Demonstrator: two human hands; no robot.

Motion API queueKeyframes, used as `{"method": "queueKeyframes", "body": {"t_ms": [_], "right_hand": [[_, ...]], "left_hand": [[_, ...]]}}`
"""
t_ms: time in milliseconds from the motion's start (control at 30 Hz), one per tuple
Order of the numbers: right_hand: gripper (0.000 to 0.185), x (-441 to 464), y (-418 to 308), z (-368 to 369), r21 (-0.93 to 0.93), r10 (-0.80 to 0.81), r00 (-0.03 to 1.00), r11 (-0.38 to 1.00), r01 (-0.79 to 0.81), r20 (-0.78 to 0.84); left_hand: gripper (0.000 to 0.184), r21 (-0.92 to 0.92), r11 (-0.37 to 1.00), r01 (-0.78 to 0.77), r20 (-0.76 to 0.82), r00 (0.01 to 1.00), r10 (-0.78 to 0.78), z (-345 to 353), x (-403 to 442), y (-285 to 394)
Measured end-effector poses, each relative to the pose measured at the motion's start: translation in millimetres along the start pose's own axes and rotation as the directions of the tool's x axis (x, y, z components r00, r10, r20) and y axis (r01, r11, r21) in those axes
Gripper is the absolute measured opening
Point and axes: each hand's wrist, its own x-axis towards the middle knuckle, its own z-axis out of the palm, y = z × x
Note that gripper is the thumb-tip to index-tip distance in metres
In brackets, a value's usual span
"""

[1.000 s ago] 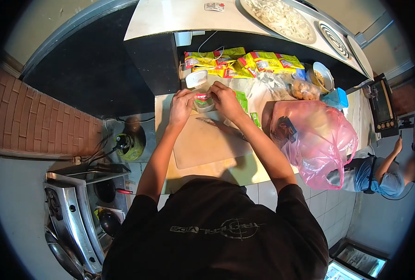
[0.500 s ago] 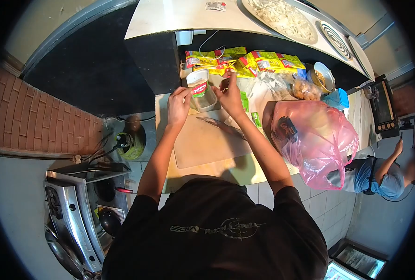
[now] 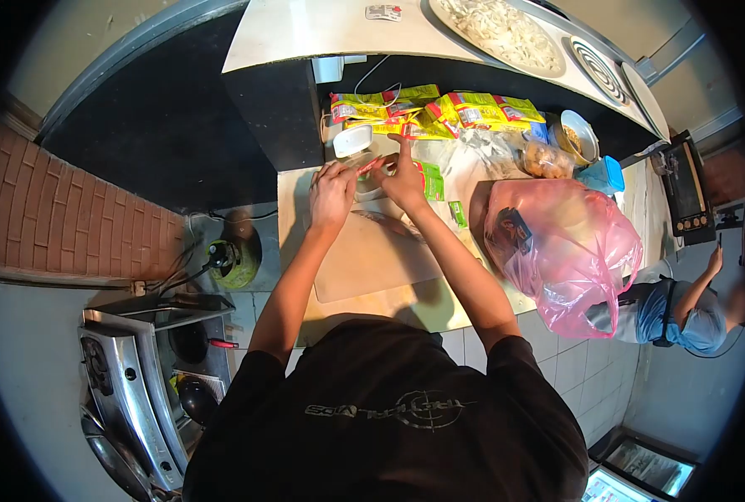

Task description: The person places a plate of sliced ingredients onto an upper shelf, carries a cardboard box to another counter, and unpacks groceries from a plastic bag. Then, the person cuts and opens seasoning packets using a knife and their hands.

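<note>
My left hand is closed, its fingertips pinching one end of a small red packet. My right hand pinches the other end, with its index finger pointing forward. Below the packet is a clear plastic container, mostly hidden by my hands. Just beyond my fingers lies a white lid-like piece. A tan cutting board lies nearer to me, with a knife blade partly visible under my right wrist. Green sachets lie right of my right hand.
Yellow packets line the back of the counter. On the right are a pink plastic bag, a bowl and a blue container. The raised shelf holds a plate of white slices. Another person stands at far right.
The packet, with its red and green face showing before, is now tilted and seen nearly edge-on. My right hand has come closer to my left and now meets the packet.
</note>
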Motion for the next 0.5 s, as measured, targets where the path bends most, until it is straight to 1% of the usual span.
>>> {"method": "queueKeyframes", "body": {"t_ms": [33,100,167,233,267,333,367,433,500], "right_hand": [[0.070,-1.4,-7.1,-1.3,-0.119,0.016,1.000,0.993,-0.018,-0.019],[0.069,0.0,-11.6,-2.7,-0.134,0.002,1.000,0.991,-0.005,-0.017],[0.069,-2.0,-15.4,-2.8,-0.148,-0.010,1.000,0.989,0.007,-0.016],[0.069,-7.7,-23.7,-3.2,-0.321,-0.138,0.989,0.940,0.115,-0.049],[0.069,-6.3,-25.6,-5.7,-0.322,-0.138,0.989,0.940,0.116,-0.048],[0.067,-2.3,-26.2,-10.9,-0.200,0.048,0.990,0.980,-0.020,0.135],[0.067,-3.1,-23.4,-9.3,-0.200,0.049,0.990,0.980,-0.021,0.136],[0.064,-5.8,-19.9,-5.6,-0.248,-0.162,0.986,0.955,0.163,0.025],[0.064,-6.9,-21.9,-6.7,-0.270,-0.138,0.990,0.953,0.139,0.022]], "left_hand": [[0.017,-0.018,1.000,0.014,-0.008,1.000,-0.014,1.5,-0.4,-1.0],[0.016,-0.037,0.999,0.029,-0.017,0.999,-0.030,2.0,-1.1,-1.6],[0.020,-0.047,0.998,0.031,-0.002,1.000,-0.032,-0.2,-1.6,-0.9],[0.020,-0.064,0.997,0.051,0.001,0.999,-0.051,-0.2,-1.2,-1.5],[0.020,-0.082,0.994,0.072,0.005,0.997,-0.071,0.1,-1.7,-1.8],[0.020,-0.093,0.993,0.077,0.005,0.997,-0.077,-2.0,-1.0,-0.2],[0.020,-0.105,0.991,0.080,0.004,0.997,-0.080,-3.0,-0.7,0.6],[0.020,-0.097,0.992,0.078,0.001,0.997,-0.078,-1.1,-1.6,-1.8],[0.020,-0.088,0.993,0.075,-0.005,0.997,-0.076,-1.0,-1.1,-2.2]]}}
